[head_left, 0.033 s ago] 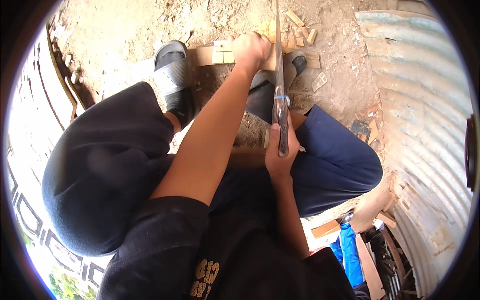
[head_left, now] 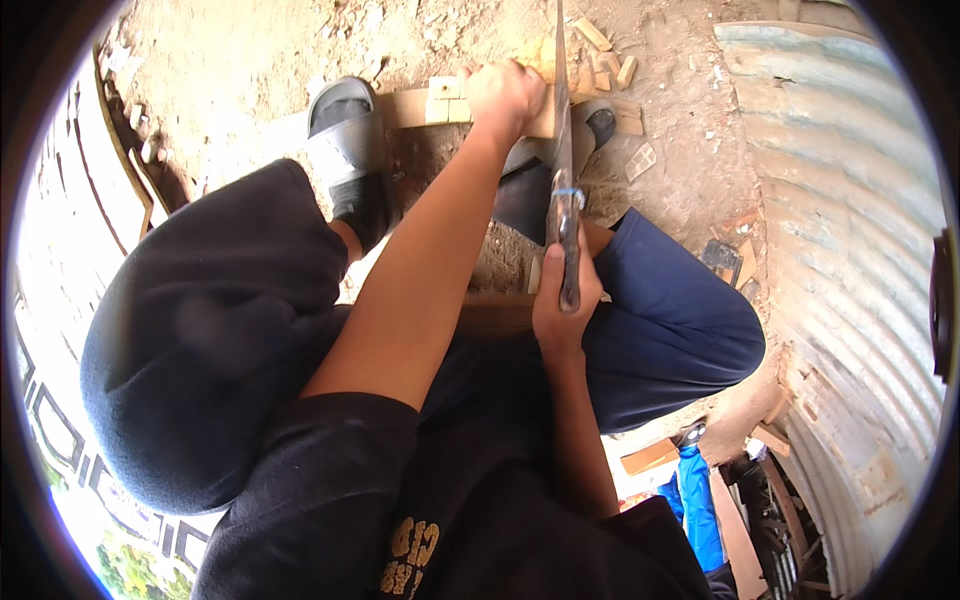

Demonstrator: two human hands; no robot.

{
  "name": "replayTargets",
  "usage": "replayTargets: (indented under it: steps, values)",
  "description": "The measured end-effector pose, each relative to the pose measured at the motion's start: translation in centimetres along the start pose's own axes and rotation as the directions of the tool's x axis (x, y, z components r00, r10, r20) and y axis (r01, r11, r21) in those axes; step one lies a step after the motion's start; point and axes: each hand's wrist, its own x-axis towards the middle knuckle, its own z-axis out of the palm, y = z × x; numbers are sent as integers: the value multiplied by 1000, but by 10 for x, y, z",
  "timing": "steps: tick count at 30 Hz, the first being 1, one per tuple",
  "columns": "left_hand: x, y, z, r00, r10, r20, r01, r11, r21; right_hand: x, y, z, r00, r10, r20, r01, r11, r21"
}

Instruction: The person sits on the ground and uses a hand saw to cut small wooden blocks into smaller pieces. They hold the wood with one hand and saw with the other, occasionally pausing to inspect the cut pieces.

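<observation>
My right hand [head_left: 566, 300] is wrapped around the dark handle of a hand saw [head_left: 562, 130], a blue tie at the base of its blade. The long thin blade points away from me and crosses a wooden plank [head_left: 408, 108] lying across the ground. Just left of the blade, my left hand [head_left: 505, 98] is closed and bears down on a pale wooden strip [head_left: 540, 122] on the plank; the fingertips are mostly hidden. Several small pale wood blocks [head_left: 447, 101] sit beside that hand. Sandalled feet [head_left: 346, 135] rest against the plank.
Cut wood offcuts [head_left: 607, 72] and sawdust lie on the dirt beyond the blade. A corrugated metal sheet [head_left: 850, 170] stands along the right side. Behind me at lower right are a blue-clad leg [head_left: 701, 505] and scrap boards [head_left: 738, 530].
The saw has shifted slightly, its far end a little to the right and more of the blade's side showing. My left hand stays in place on the wood.
</observation>
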Motion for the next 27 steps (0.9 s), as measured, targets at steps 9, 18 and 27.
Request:
replayTargets:
  steps: [9,18,27]
  values:
    - [8,-3,7,999,49,5,-49,998,29,1,-5,-4,1000,18,24,-20,997,75]
    - [4,-2,2,1000,23,-2,-23,1000,22,16,-2,-2,985,159,61,-164,981,99]
    - [4,-6,12,996,92,-20,-90,992,87,32,-3,-1,951,293,94,-305,942,143]
